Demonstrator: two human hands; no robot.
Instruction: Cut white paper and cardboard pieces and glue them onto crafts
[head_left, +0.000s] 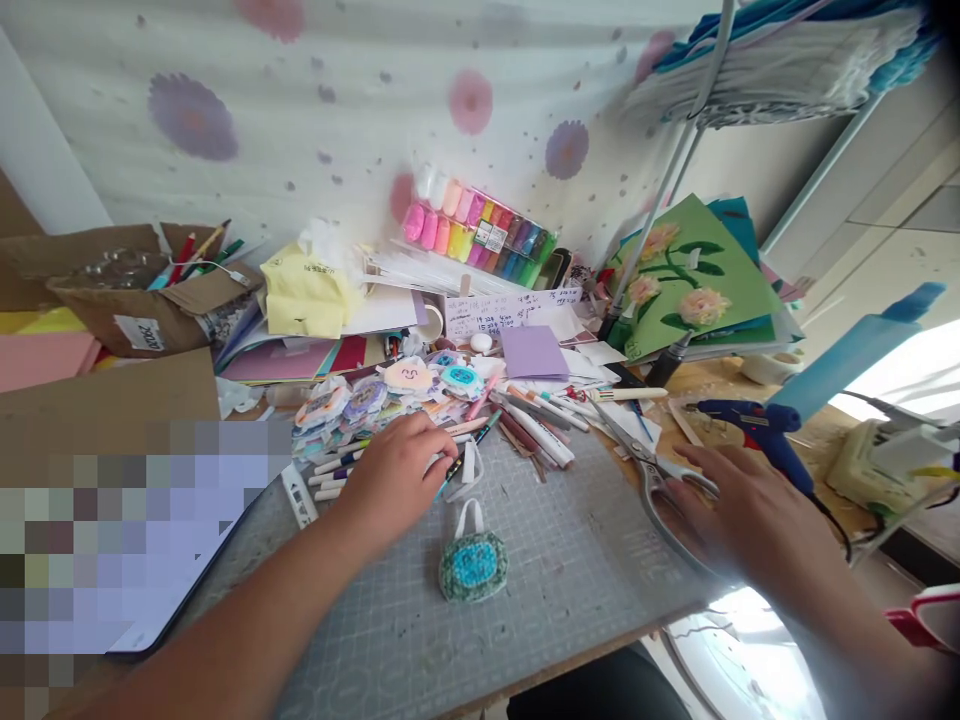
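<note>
My left hand reaches over a heap of pens with its fingers curled down. Anything in its fingertips is hidden, beside a dark green pen and a white loop strip. At the right edge of the grey cutting mat, my right hand is at the handles of the scissors, fingers curled over them. The blades point away to the upper left. Between my hands, near the front, lies a small green bag-shaped craft piece with a bright blue centre and a white handle.
Paper cutouts and markers crowd the back of the mat. A blue glue gun with its cord lies at the right. On the left are a tablet and a cardboard box. Coloured clay packs lean at the back.
</note>
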